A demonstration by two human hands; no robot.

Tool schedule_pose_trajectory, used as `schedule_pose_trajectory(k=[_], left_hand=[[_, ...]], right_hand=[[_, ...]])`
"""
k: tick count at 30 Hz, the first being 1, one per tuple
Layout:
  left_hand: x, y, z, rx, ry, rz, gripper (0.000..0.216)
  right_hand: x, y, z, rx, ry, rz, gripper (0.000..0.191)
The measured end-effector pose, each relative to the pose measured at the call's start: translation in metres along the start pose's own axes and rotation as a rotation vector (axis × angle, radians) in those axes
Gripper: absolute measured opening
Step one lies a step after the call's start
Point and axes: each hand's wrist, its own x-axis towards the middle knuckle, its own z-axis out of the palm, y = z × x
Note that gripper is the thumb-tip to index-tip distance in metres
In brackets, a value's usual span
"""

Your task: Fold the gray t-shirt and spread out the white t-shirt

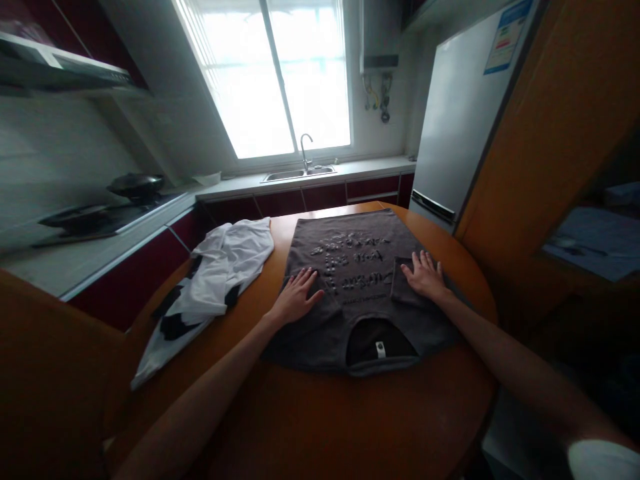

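Head view: a dark grey T-shirt (360,267) lies spread face up on a round wooden table (350,427), w/ both of the person's hands flat on it. The left hand (296,293) rests palm down on the shirt's left side, fingers spread and aimed at the table's far edge. It is released and grips nothing. The right hand (425,275) presses the same way, palm down and unclenched, on a sleeve (403,288) folded inward over the shirt's right side. Neither hand closes around cloth. The shirt lies under both palms, w/ its printed lettering (350,263) btw the two hands.

The shirt's long axis runs from the table's near edge to its far edge. The collar (380,343), w/ a small white label (381,348) inside, points to the near edge, toward the person. The hem (345,219) reaches the far edge, on the window side. The shirt sits right of ctr on the table, its right side close to the right edge.

A crumpled white garment (220,273) w/ black patches lies along the table's left edge, partly hanging over it. Its far end is just beside the shirt's far left corner.

Beyond the far edge, a counter (240,185) carries a sink (300,175) and tap (305,148) under a bright window (280,73). A dark pan (136,185) sits on the hob at left, and a white fridge (460,120) stands at right.
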Motion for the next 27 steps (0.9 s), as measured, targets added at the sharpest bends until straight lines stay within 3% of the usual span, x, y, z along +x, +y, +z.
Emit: schedule_pose_trajectory(k=[4, 8, 13, 17, 23, 27], left_hand=[[0.001, 0.000, 0.005, 0.019, -0.091, -0.026, 0.080], [0.001, 0.000, 0.007, 0.022, -0.039, -0.015, 0.076], [0.001, 0.003, 0.000, 0.019, -0.087, -0.038, 0.076], [-0.004, 0.010, -0.006, 0.004, -0.034, 0.004, 0.076], [-0.017, 0.027, 0.004, -0.015, -0.076, 0.066, 0.079], [-0.020, 0.033, 0.005, -0.017, -0.077, 0.059, 0.083]], right_hand=[[0.002, 0.004, -0.003, -0.017, -0.106, 0.042, 0.082], [0.003, 0.009, -0.007, -0.011, -0.048, 0.069, 0.083], [0.003, 0.014, -0.008, -0.019, -0.072, 0.092, 0.083], [-0.002, 0.004, -0.010, -0.005, 0.023, -0.042, 0.077], [-0.019, -0.016, -0.005, -0.026, -0.155, -0.261, 0.077], [-0.024, -0.020, -0.005, -0.028, -0.120, -0.266, 0.076]])
